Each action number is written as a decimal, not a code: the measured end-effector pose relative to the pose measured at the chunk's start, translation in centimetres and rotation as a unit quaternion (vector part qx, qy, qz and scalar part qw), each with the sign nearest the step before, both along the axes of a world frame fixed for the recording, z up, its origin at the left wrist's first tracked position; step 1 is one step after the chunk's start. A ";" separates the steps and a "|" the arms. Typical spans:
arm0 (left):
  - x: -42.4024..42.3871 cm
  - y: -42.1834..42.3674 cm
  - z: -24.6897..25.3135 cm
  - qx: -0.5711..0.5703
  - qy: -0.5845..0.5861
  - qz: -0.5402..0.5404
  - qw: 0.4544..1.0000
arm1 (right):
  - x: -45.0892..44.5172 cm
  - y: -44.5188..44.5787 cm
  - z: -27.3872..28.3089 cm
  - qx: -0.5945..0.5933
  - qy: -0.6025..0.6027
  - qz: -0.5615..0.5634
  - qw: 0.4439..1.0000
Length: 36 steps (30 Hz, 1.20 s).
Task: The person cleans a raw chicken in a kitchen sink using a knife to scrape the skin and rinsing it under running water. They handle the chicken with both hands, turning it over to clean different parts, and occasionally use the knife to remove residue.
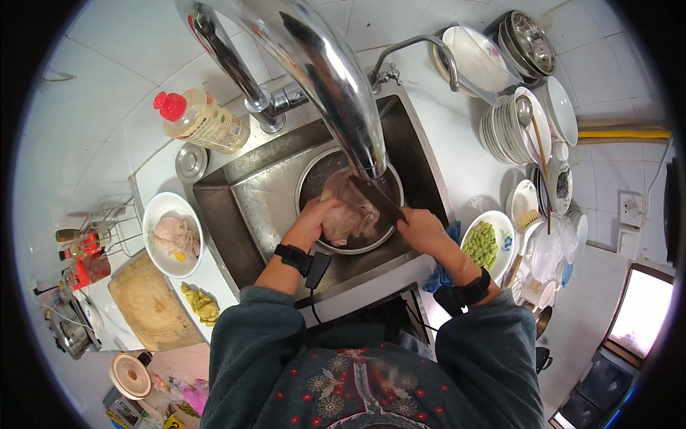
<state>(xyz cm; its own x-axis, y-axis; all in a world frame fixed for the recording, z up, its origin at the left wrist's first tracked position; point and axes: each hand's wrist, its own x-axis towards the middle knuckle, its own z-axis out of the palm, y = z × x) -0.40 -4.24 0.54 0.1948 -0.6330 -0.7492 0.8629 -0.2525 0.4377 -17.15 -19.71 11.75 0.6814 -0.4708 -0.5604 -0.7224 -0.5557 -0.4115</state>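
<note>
A piece of raw meat (343, 217), which looks like poultry, lies in a round metal basin (394, 185) inside the stainless steel sink (257, 198). My left hand (313, 220) grips the meat at its left side. In my right hand (423, 230) is the handle of a knife (375, 197); its dark blade reaches over the meat towards the upper left. The chrome faucet's spout (370, 161) hangs just above the basin and hides part of its far side. Where the blade's tip meets the meat is hard to tell.
Left of the sink are a bowl of meat (174, 241), green-yellow vegetables (200, 304), a wooden cutting board (153, 305) and a bottle with a red cap (206, 120). On the right are a bowl of green beans (481, 245), a blue cloth (447, 263) and stacked plates (501, 131).
</note>
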 end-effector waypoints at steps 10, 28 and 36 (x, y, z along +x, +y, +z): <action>0.2 1.1 2.1 -0.063 0.061 0.063 0.994 | 1.5 -0.3 -0.3 -0.007 -0.049 0.057 0.997; 2.4 3.0 3.1 -0.113 0.133 0.123 0.977 | 0.4 0.5 2.1 0.065 -0.070 0.034 0.995; 2.7 3.5 5.2 -0.100 0.130 0.106 0.981 | -0.2 -0.2 0.9 -0.059 -0.059 0.023 0.996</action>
<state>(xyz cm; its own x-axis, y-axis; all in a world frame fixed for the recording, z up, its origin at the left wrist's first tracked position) 2.25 -0.78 5.72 0.1570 -0.7382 -0.6561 0.9757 0.0131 0.2188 -17.35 -19.94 12.61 0.7610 -0.4962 -0.4179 -0.6462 -0.6365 -0.4210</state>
